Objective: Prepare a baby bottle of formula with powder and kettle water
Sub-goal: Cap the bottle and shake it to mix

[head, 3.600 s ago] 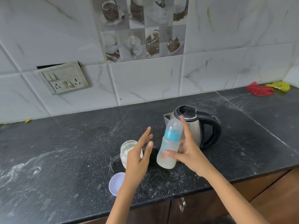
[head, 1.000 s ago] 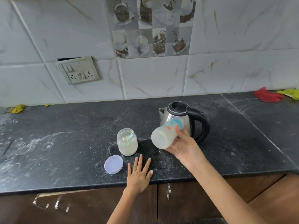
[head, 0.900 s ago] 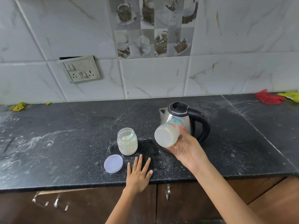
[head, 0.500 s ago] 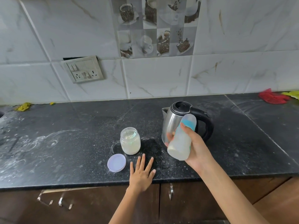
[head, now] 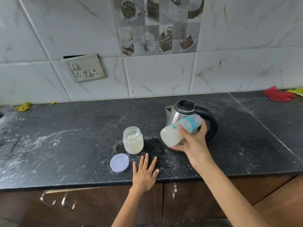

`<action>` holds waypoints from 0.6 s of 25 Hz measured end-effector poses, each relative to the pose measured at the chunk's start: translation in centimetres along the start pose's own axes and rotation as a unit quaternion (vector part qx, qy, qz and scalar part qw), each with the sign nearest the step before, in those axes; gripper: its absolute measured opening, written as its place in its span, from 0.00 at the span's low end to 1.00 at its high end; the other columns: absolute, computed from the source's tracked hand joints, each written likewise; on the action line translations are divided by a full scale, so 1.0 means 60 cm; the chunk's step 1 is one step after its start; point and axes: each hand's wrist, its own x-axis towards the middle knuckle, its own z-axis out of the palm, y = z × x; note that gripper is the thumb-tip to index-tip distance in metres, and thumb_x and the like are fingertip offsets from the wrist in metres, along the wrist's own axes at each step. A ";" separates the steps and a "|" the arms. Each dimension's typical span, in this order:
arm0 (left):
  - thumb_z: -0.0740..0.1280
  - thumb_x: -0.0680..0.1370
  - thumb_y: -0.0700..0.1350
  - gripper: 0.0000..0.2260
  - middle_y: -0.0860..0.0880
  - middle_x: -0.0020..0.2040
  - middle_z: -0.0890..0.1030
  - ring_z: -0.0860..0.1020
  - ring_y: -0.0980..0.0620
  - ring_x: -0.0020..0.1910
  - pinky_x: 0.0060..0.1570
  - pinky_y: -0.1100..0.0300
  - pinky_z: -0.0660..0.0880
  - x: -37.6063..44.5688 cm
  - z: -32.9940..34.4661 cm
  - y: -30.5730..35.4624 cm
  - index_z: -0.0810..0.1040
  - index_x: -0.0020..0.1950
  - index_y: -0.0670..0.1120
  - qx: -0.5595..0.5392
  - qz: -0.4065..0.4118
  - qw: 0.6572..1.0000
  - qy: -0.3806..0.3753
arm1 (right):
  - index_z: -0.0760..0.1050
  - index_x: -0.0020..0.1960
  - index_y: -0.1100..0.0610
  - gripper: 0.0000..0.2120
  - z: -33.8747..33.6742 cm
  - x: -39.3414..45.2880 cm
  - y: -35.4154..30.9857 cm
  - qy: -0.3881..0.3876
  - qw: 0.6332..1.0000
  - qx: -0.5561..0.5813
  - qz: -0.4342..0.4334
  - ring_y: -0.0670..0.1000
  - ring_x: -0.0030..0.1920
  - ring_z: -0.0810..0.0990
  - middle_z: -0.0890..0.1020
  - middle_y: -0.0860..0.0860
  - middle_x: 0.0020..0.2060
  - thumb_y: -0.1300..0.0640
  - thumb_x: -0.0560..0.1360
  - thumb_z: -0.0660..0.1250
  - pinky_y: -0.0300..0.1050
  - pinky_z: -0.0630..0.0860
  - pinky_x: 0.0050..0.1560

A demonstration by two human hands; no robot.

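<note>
Two hands busy: left hand (head: 145, 173) flat, fingers spread, on countertop (head: 65, 158) edge; right hand (head: 191, 141) wrapped round capped baby bottle (head: 177, 131), tilted before kettle (head: 183, 115). Probably mixing; next, set upright, relid powder jar (head: 133, 140) with lid (head: 119, 162). Teat hidden.

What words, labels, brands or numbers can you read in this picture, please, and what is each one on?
None can be read.
Bottle: small teal and orange marks on its side, too blurred to read; the right hand grips it.
Jar: no label visible.
Lid: plain.
Kettle: no brand visible.
Switchboard: no lettering legible.
Wall tiles: cup pictures only, no words.
</note>
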 end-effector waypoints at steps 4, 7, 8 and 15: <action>0.45 0.81 0.58 0.24 0.50 0.78 0.40 0.37 0.50 0.76 0.70 0.44 0.32 -0.002 0.003 0.002 0.43 0.76 0.58 0.003 0.000 1.000 0.005 | 0.55 0.69 0.38 0.44 0.004 -0.012 0.027 -0.069 0.992 -0.095 0.036 0.55 0.55 0.82 0.75 0.56 0.62 0.62 0.64 0.75 0.61 0.82 0.39; 0.45 0.81 0.58 0.24 0.51 0.78 0.38 0.36 0.50 0.76 0.71 0.45 0.33 -0.001 0.003 0.000 0.42 0.76 0.60 -0.001 0.006 1.000 0.014 | 0.55 0.70 0.41 0.41 -0.007 0.008 0.020 0.022 1.000 0.008 -0.011 0.55 0.57 0.80 0.73 0.53 0.62 0.65 0.68 0.72 0.63 0.82 0.40; 0.45 0.81 0.58 0.24 0.50 0.78 0.38 0.36 0.50 0.76 0.71 0.45 0.33 -0.002 0.005 0.001 0.42 0.76 0.59 0.000 0.007 1.000 0.016 | 0.55 0.70 0.40 0.41 -0.007 0.005 0.026 0.004 1.000 -0.010 0.007 0.55 0.57 0.80 0.73 0.53 0.61 0.65 0.68 0.73 0.63 0.82 0.40; 0.28 0.68 0.69 0.36 0.51 0.78 0.38 0.37 0.50 0.76 0.72 0.47 0.35 0.004 0.015 -0.002 0.41 0.75 0.61 -0.001 0.014 0.999 0.035 | 0.55 0.68 0.40 0.39 -0.022 0.014 0.021 0.030 1.000 -0.008 -0.003 0.56 0.57 0.80 0.73 0.53 0.62 0.64 0.69 0.72 0.65 0.81 0.41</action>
